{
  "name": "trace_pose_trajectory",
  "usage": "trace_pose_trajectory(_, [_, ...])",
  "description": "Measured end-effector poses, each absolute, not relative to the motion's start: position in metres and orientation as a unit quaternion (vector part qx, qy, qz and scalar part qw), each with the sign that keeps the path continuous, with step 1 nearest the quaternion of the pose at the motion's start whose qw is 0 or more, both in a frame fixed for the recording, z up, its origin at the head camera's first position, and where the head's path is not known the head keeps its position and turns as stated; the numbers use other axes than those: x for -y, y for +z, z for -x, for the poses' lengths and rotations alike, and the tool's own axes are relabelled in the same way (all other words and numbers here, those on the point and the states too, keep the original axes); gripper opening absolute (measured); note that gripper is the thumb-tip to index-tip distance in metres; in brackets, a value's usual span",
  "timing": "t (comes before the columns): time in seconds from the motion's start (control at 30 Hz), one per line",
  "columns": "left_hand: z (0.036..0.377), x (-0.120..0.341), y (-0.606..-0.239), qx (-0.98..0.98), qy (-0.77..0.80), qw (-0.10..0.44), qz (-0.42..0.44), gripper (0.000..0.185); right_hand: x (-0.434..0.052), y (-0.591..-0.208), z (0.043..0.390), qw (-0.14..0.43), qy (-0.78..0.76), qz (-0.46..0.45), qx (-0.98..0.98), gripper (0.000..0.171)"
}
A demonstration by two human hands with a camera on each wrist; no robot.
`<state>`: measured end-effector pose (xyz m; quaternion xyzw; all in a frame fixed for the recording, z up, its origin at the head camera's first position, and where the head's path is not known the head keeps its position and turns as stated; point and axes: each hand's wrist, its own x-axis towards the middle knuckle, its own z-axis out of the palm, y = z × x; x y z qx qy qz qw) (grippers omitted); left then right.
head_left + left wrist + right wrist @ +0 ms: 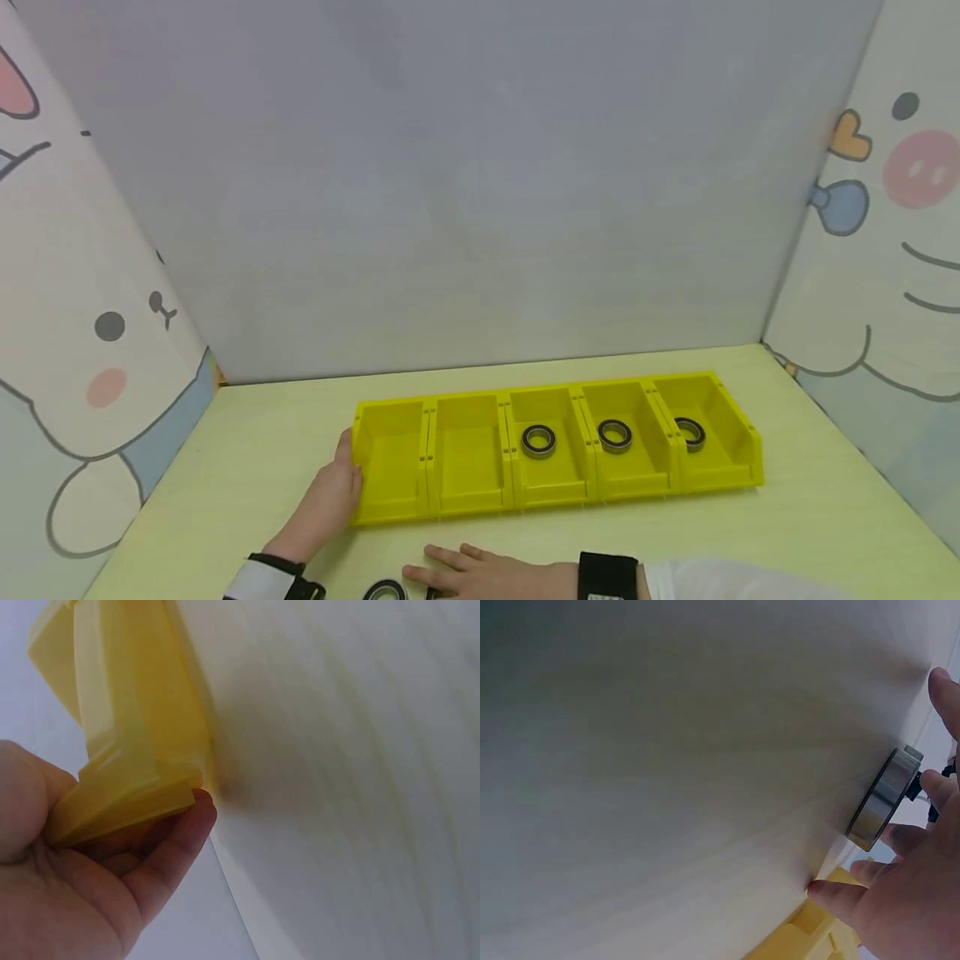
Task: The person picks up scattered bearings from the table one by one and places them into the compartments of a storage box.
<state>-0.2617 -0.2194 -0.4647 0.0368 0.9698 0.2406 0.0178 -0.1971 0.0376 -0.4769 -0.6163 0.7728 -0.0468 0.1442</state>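
My left hand (330, 492) grips the left end of a row of joined yellow bins (470, 450); in the left wrist view its thumb and fingers (176, 844) curl round the end bin's edge. In front of the row, my right hand (495, 577) is spread palm down, low over the table, fingers pointing left. A ball bearing (885, 799) stands by its fingers in the right wrist view. Left of that hand, at the bottom of the head view, lies a bearing (385, 584), cut off by the frame; part of another dark ring shows at the fingertips.
One bearing each sits in the middle bin (538, 454), the bin right of it (616, 449) and the far-right bin, whose bearing (701, 437) is partly hidden by a divider. Behind the pale table (277, 417) rises a grey wall (480, 208), with cartoon-printed panels (67, 317) at both sides.
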Motion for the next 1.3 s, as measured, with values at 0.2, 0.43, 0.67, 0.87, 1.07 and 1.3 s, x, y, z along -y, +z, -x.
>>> trace_pose_trajectory(0.2, [0.261, 0.218, -0.463, -0.967, 0.25, 0.02, -0.032, 0.057, -0.034, -0.481, 0.2, 0.136, -0.057, 0.629, -0.763, 0.054])
trace_pose_trajectory(0.43, [0.261, 0.219, -0.463, -0.968, 0.249, 0.021, -0.032, 0.058, -0.029, -0.473, 0.199, 0.098, -0.062, 0.667, -0.736, 0.043])
trace_pose_trajectory(0.67, [0.259, 0.218, -0.461, -0.968, 0.248, 0.022, -0.036, 0.058, -0.027, -0.465, 0.197, 0.038, -0.012, 0.694, -0.719, 0.04])
trace_pose_trajectory(0.87, [0.259, 0.219, -0.462, -0.968, 0.246, 0.024, -0.033, 0.058, -0.025, -0.464, 0.198, 0.009, -0.007, 0.701, -0.713, 0.032])
trace_pose_trajectory(1.07, [0.261, 0.22, -0.465, -0.969, 0.244, 0.019, -0.034, 0.058, -0.025, -0.463, 0.199, 0.038, -0.031, 0.689, -0.723, 0.034])
trace_pose_trajectory(1.3, [0.261, 0.219, -0.465, -0.968, 0.248, 0.022, -0.03, 0.057, -0.026, -0.459, 0.199, 0.014, 0.008, 0.692, -0.722, 0.032])
